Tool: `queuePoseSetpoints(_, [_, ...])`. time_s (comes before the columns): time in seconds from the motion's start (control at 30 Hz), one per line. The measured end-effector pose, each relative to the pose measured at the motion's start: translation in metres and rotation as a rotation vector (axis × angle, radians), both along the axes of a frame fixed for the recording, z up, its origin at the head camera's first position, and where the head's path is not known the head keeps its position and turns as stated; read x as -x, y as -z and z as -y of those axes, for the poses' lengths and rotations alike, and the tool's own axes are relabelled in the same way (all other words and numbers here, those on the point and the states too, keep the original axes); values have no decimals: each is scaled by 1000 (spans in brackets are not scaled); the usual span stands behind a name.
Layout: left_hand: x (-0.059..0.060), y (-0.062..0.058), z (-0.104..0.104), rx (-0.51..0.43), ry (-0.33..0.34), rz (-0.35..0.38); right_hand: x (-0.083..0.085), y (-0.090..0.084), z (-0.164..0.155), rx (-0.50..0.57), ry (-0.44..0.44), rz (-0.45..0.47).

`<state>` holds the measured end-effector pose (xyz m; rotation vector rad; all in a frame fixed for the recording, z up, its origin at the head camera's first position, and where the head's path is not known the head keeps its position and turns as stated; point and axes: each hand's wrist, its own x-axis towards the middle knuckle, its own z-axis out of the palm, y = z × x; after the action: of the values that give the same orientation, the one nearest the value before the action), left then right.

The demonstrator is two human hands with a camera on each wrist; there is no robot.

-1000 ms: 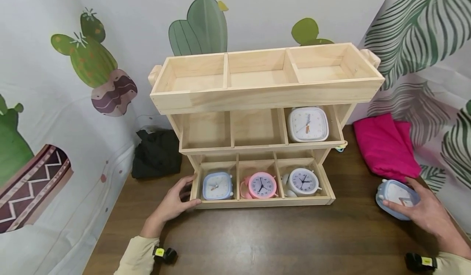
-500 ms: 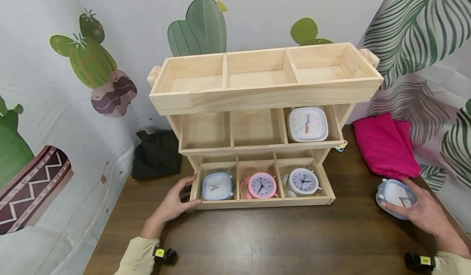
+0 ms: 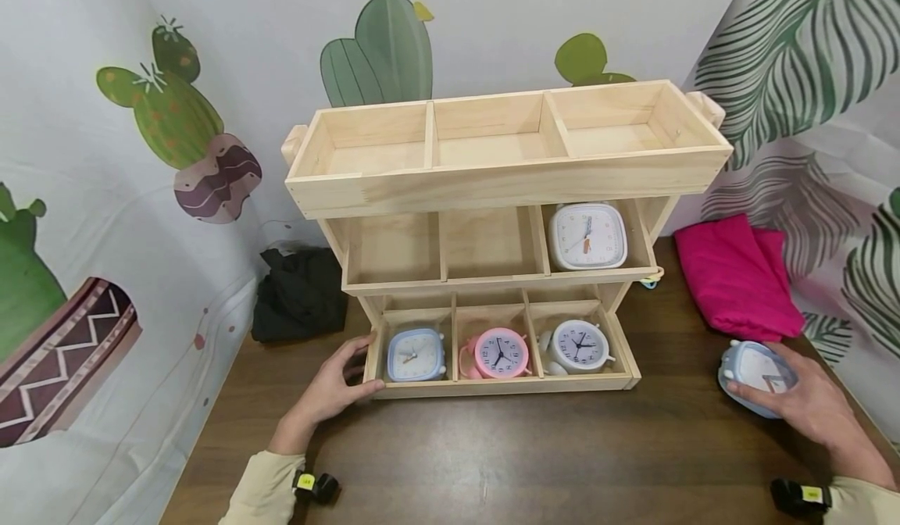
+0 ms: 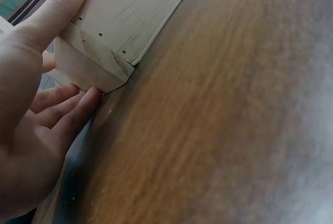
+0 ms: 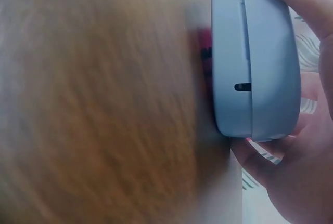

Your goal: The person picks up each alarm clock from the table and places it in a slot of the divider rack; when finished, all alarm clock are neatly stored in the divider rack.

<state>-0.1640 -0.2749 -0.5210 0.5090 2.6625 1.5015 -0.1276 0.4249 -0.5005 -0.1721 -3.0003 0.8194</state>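
My left hand grips the lower left corner of a three-tier wooden rack. In the left wrist view the thumb lies on the front board and the fingertips are at the corner's side. At the far right, my right hand holds a blue alarm clock, face up, thumb on the near side. The right wrist view shows this clock's side between thumb and fingers. Along the bottom tier are a blue clock, a pink clock and a white round clock.
A white square clock stands in the middle tier's right compartment. Black cloth lies left of the rack, pink cloth to its right. The brown table runs in front; patterned curtains hang behind and at both sides.
The right hand and the blue clock it holds have shifted very slightly left. The left hand and the rack stay as they were.
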Motion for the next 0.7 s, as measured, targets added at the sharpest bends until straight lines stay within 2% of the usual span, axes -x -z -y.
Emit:
queuePoseSetpoints(0.3, [1, 0, -1, 8, -5, -6, -3, -2, 0, -6, 22, 26])
queuePoseSetpoints(0.7, [1, 0, 0, 6, -6, -19, -5, -1, 2, -12, 11, -2])
